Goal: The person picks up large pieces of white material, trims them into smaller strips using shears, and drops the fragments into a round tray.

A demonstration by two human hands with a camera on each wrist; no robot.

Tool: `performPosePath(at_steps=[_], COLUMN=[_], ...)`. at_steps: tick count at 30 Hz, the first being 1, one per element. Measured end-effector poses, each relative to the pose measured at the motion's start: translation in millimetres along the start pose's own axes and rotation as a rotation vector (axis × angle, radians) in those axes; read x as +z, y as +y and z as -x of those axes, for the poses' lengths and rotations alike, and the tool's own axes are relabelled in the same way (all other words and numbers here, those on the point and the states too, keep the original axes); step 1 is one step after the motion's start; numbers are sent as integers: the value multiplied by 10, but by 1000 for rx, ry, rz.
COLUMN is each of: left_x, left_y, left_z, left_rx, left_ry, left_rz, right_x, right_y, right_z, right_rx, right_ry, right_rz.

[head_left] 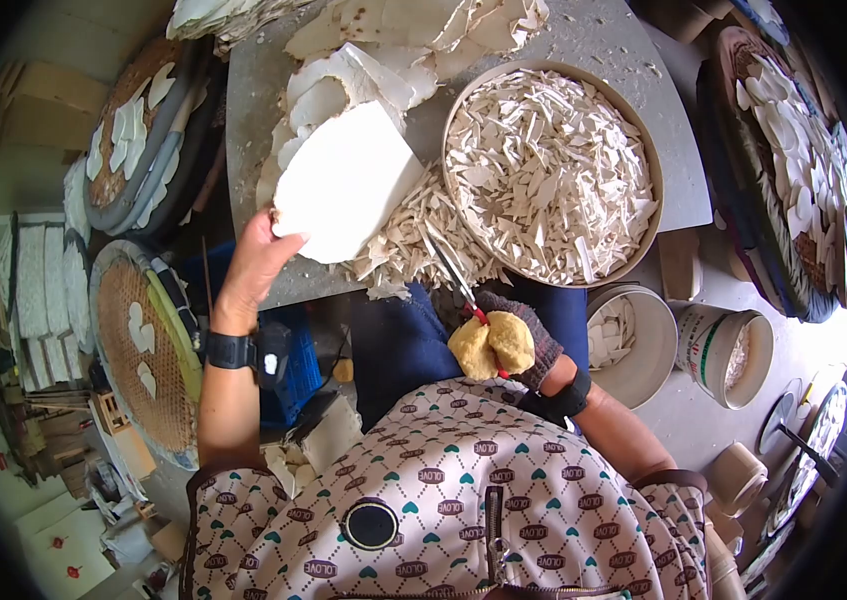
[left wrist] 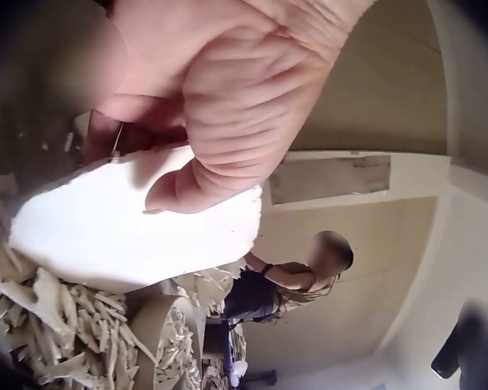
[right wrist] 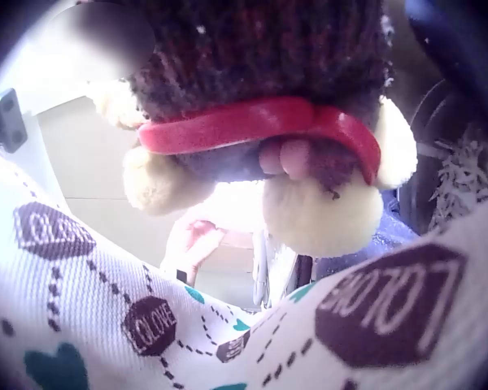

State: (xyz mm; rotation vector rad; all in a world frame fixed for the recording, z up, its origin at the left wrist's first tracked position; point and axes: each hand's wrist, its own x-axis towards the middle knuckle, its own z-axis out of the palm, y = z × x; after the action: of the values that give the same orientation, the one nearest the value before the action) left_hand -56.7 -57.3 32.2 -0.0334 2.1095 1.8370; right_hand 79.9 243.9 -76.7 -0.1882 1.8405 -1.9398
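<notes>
My bare left hand [head_left: 261, 258] pinches a flat white sheet [head_left: 348, 185] at its lower left edge. In the left wrist view the thumb lies on top of the sheet [left wrist: 122, 223], the fingers mostly hidden beneath. My right hand [head_left: 535, 335] wears a dark knitted glove and holds scissors [head_left: 453, 268], red-handled and padded with yellow foam [head_left: 491, 347]. The blades point up and left toward the sheet, apart from it. In the right wrist view the gloved fingers grip inside the red handle [right wrist: 252, 122].
A round tray [head_left: 655, 190] full of white scraps stands on the grey table [head_left: 678, 160]. Loose scraps [head_left: 413, 235] lie beside it, with more rough sheets [head_left: 373, 75] behind. Buckets [head_left: 643, 350] stand at the right; a woven tray [head_left: 138, 350] at the left. Another person [left wrist: 297, 276] appears farther off.
</notes>
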Motion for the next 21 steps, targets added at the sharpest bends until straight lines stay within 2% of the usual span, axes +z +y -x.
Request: performPosePath(at_steps=[2, 5, 6, 9, 10, 11, 13, 14, 16, 19, 21], left_x=[-41, 47, 22, 3, -38, -55, -64, -88, -22, 59, 104], left_y=[-303, -500, -478, -120, -29, 63, 198, 210, 298, 298, 264], left_z=[81, 65, 61, 54, 59, 67, 76, 65, 64, 55, 48], left_rx=[-93, 31, 106, 136, 119, 115, 98, 72, 14, -44, -55], left_ry=[57, 286, 277, 304, 296, 271, 216, 183, 77, 4, 19], left_rz=[107, 346, 362, 299, 279, 252, 200, 188, 187, 198, 195], right_x=[-7, -28, -33, -25, 39, 50, -8, -29, -22, -34, -20], right_y=[36, -1, -40, 48, 55, 94, 198, 296, 352, 285, 199], right_z=[-3, -20, -33, -41, -53, -93, -158, -164, -80, -135, -155], right_rx=[-54, -60, -34, -87, 88, 97, -183, -49, -9, -45, -22], right_ry=[-5, -77, -66, -50, -29, -138, -314, -529, -315, -400, -487], right_rz=[27, 86, 174, 6, -615, -1259, -1166, -1577, -1060, -1098, -1321])
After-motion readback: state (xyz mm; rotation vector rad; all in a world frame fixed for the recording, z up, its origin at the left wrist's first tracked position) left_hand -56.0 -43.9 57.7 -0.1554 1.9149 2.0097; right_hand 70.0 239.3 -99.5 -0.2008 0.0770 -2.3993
